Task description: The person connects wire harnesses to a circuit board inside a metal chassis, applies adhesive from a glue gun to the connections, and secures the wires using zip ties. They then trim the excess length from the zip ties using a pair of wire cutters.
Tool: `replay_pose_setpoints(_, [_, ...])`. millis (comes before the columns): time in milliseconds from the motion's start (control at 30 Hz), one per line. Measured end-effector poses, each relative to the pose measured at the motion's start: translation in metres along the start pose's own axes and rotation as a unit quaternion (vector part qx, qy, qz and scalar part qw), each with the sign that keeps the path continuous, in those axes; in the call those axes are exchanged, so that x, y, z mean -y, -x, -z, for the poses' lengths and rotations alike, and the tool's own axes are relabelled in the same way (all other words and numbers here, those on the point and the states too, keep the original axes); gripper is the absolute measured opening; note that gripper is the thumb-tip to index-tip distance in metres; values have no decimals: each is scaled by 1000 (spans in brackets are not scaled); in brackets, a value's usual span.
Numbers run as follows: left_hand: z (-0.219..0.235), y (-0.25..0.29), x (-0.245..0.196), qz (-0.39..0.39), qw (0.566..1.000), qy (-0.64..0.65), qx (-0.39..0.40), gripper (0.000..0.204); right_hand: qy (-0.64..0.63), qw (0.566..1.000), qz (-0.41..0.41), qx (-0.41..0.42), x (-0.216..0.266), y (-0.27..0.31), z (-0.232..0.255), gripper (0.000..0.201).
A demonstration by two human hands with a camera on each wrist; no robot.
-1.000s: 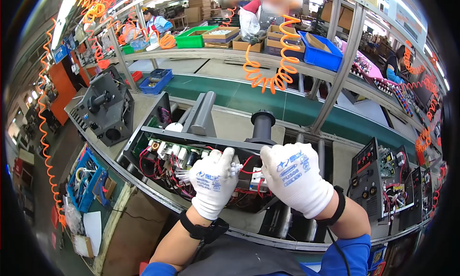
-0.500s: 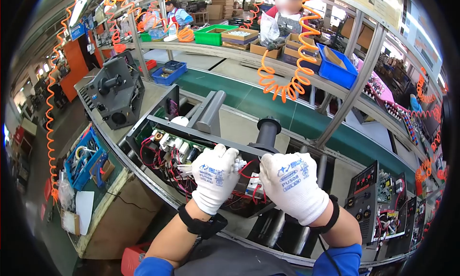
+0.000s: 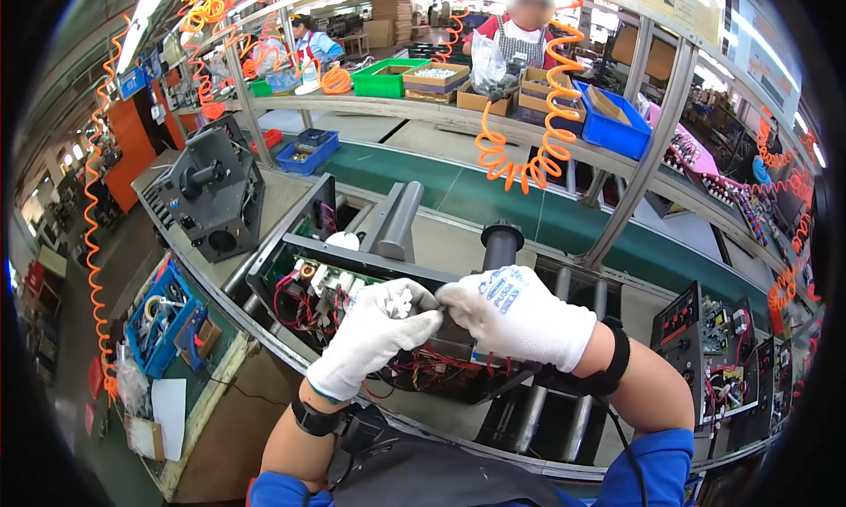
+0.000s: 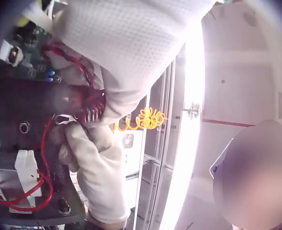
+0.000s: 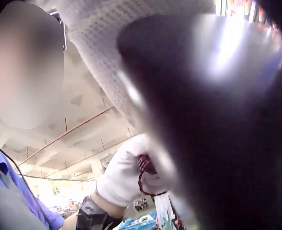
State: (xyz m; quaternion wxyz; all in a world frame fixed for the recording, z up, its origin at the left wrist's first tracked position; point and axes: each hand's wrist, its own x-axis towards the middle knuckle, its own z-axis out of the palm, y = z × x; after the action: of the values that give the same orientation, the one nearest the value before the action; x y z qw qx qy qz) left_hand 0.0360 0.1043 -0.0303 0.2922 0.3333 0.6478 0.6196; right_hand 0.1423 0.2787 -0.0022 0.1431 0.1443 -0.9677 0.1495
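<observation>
From the head, the left hand (image 3: 374,331) is gripping white connectors (image 3: 401,303) over the open chassis (image 3: 352,256); the right hand (image 3: 524,318) is curling its fingers beside it, hold unclear. Left wrist: left fingers are clasping red-black wires (image 4: 92,108). Right wrist: the left hand is holding them.

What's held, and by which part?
Left hand: clustered small white plastic pieces, blocky ends exposed, gripped part hidden; twisted red-and-black wires at its fingers, hold unclear. Right hand: any hold can't be told.

Head view looks forward-down; wrist views close in, angled upward.
</observation>
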Motion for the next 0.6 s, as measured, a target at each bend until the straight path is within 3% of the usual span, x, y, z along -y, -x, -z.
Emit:
replay_pose_setpoints(33, [1,-1,3,3,998,60,11,19,7,1000,-2,-1,0,-1,3,12])
replay_pose_setpoints(100, [1,3,-6,-17,997,70,-30,23,-47,990,-118,66,3,-2,8,13])
replay_pose_setpoints(133, [1,3,-3,-19,997,71,-27,23,-38,987,-138,77,5,-1,12,16])
replay_pose_setpoints(200, [2,2,4,-33,992,75,-97,24,-29,986,-140,92,10,-1,16,18])
replay_pose_setpoints(333, [-5,-3,2,-21,985,64,-157,17,19,983,-137,119,14,-3,14,23])
replay_pose_setpoints(533, [6,-3,0,-10,996,-1,-91,12,40,985,-124,117,11,2,13,19])
replay_pose_setpoints(600, [4,3,-11,1,997,-8,-78,10,127,980,-95,123,14,2,9,12])
